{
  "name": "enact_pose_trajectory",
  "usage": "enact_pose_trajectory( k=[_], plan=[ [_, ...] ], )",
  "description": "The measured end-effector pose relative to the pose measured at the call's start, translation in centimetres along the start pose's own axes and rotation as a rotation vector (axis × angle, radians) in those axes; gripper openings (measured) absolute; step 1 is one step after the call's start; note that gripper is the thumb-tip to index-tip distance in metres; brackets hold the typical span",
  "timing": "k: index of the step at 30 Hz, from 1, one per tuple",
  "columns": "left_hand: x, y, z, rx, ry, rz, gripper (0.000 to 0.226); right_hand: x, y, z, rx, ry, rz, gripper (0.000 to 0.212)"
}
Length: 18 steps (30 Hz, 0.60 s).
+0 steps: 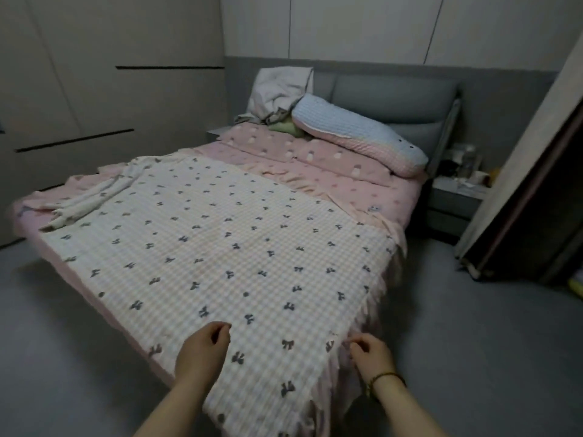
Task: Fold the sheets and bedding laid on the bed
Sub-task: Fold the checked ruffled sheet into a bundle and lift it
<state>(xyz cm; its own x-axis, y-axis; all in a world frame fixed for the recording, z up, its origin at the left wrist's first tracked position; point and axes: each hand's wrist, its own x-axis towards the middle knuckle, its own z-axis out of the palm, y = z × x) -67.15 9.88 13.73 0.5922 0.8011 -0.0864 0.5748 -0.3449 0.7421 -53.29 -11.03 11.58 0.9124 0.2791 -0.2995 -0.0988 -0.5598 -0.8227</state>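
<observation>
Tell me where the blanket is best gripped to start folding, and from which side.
Pinch the blanket at its near end, at two points, one by the frilled right edge, coming from the foot of the bed. It lies spread flat, and this end hangs over the corner, so it should lift easily.

There are 1 bow-print blanket (220,247), 1 pink quilt (331,159), 1 long pillow (356,134) at 1 o'clock, 1 crumpled cloth (277,89) at 12 o'clock, and 2 hands: left hand (203,348), right hand (372,353).
</observation>
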Motion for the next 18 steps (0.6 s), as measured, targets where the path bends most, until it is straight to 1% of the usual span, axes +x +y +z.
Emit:
enact_pose_trajectory(
  k=[1, 3, 6, 8, 10, 14, 18],
  plan=[
    [0.0, 2.4, 3.5, 0.014, -0.036, 0.015, 0.027, 1.4, 1.5, -3.3, -0.009, 0.031, 0.022, 0.038],
    [-0.1, 4.7, 6.8, 0.032, -0.09, 0.061, 0.025, 2.6, 2.9, -6.6, -0.012, 0.037, 0.051, 0.035],
    [0.1, 8.3, 12.6, 0.086, -0.16, 0.124, 0.023, 5.6, 5.3, -11.5, -0.019, 0.079, 0.085, 0.019],
    [0.8, 10.0, 15.6, 0.101, -0.165, 0.133, 0.026, 7.8, 6.4, -13.7, -0.021, 0.084, 0.09, 0.014],
    [1.9, 11.2, 17.6, 0.099, -0.163, 0.136, 0.028, 9.5, 7.0, -15.0, -0.025, 0.107, 0.092, 0.013],
    [5.8, 13.6, 23.0, 0.094, -0.188, 0.131, 0.03, 14.6, 7.7, -18.2, -0.054, 0.108, 0.119, 0.01],
    [11.6, 17.0, 29.6, 0.082, -0.214, 0.091, 0.033, 22.1, 7.3, -21.7, -0.099, 0.097, 0.133, 0.009]
  ],
)
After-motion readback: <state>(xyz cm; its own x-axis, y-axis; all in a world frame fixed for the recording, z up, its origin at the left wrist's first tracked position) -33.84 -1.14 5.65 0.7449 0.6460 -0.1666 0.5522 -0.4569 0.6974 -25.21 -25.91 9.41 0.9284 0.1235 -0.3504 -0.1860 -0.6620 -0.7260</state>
